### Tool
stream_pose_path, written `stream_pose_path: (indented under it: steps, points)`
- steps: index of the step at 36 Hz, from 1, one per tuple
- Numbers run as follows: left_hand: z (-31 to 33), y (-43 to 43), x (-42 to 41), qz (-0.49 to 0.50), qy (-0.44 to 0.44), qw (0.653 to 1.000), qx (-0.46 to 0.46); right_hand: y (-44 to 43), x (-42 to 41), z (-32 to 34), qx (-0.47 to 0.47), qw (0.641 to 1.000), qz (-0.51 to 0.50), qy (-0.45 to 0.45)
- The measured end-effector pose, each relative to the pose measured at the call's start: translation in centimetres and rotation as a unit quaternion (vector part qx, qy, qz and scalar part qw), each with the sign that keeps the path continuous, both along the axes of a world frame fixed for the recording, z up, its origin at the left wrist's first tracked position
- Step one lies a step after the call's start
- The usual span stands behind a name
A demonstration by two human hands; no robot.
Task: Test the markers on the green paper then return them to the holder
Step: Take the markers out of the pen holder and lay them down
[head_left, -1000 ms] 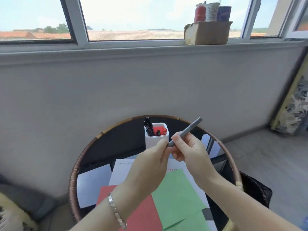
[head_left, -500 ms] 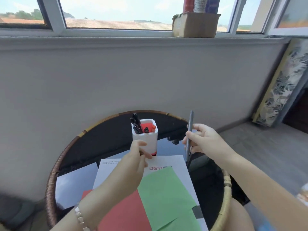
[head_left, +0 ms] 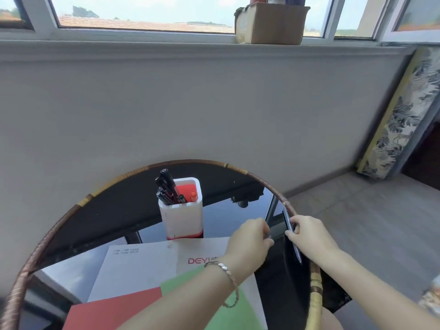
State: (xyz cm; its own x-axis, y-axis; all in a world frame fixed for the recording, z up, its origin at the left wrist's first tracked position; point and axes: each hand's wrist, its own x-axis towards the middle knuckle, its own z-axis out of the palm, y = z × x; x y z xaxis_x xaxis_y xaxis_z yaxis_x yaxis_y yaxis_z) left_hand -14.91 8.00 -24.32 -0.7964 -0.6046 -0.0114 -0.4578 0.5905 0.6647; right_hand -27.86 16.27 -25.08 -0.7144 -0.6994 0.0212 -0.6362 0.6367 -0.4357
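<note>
A white holder (head_left: pixel 181 217) stands upright on the round glass table, with several black markers (head_left: pixel 166 186) and an orange-capped one in it. The green paper (head_left: pixel 183 283) lies at the front, partly under my left forearm. My right hand (head_left: pixel 309 236) grips a grey marker (head_left: pixel 296 252) near the table's right rim, its lower end pointing down beside the papers. My left hand (head_left: pixel 250 239) is pinched on a small grey cap (head_left: pixel 268 235), just left of the marker and right of the holder.
A red sheet (head_left: pixel 112 310) and white printed sheets (head_left: pixel 140 265) lie around the green paper. The table has a rattan rim (head_left: pixel 269 184) and stands against a grey wall. A cardboard box (head_left: pixel 271 22) sits on the windowsill. Tiled floor lies to the right.
My hands pulled apart, the cap staying in the left. The right hand swung the marker from pointing up to pointing down and moved it to the table's right rim. Both hands dropped lower.
</note>
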Motion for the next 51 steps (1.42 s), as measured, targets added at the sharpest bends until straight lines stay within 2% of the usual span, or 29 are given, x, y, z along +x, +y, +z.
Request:
stream_pose_path:
  steps: [4, 7, 11, 16, 21, 27, 30, 34, 38, 41, 43, 47, 51]
  points:
    - [-1.1, 0.7, -3.2, 0.0, -0.009, 0.999, -0.036, 0.3, -0.8, -0.2, -0.035, 0.998, -0.01, -0.042]
    - [-1.4, 0.9, -4.2, 0.002, 0.006, 1.0, -0.021, 0.6, -1.5, -0.4, -0.054, 0.995, -0.021, -0.075]
    - [-0.8, 0.7, -3.3, -0.03, 0.02, 0.999, 0.003, 0.9, -1.7, -0.3, -0.057, 0.997, -0.007, -0.054]
    - [1.7, -0.6, 1.5, -0.051, 0.025, 0.994, -0.088, -0.5, 0.5, 1.4, -0.112, 0.991, 0.07, 0.003]
    - [3.5, -3.1, 9.4, 0.026, 0.069, 0.99, -0.119, -4.3, 5.1, 5.0, -0.167, 0.968, 0.189, 0.002]
    - [5.2, -5.5, 16.5, 0.108, 0.047, 0.972, -0.205, -9.2, 9.6, 7.8, -0.132, 0.955, 0.264, -0.01]
    - [5.5, -5.6, 18.6, 0.127, 0.053, 0.971, -0.194, -10.5, 10.5, 7.7, -0.098, 0.957, 0.271, -0.006]
    - [5.3, -5.8, 20.0, 0.15, 0.071, 0.966, -0.2, -10.7, 11.1, 7.8, -0.115, 0.961, 0.248, 0.033]
    - [5.2, -5.9, 20.1, 0.148, 0.119, 0.962, -0.197, -9.4, 12.2, 9.8, -0.246, 0.942, 0.216, 0.079]
    - [6.0, -5.6, 19.2, 0.125, 0.189, 0.957, -0.184, -7.4, 13.7, 12.1, -0.349, 0.898, 0.241, 0.116]
    - [6.9, -5.1, 18.3, 0.102, 0.228, 0.955, -0.161, -6.3, 14.7, 13.3, -0.378, 0.876, 0.278, 0.111]
    - [8.2, -3.9, 16.0, 0.076, 0.292, 0.948, -0.104, -4.9, 15.9, 13.1, -0.339, 0.866, 0.347, 0.121]
    - [8.1, -3.3, 14.4, 0.062, 0.3, 0.944, -0.124, -4.2, 15.8, 11.2, -0.302, 0.872, 0.374, 0.097]
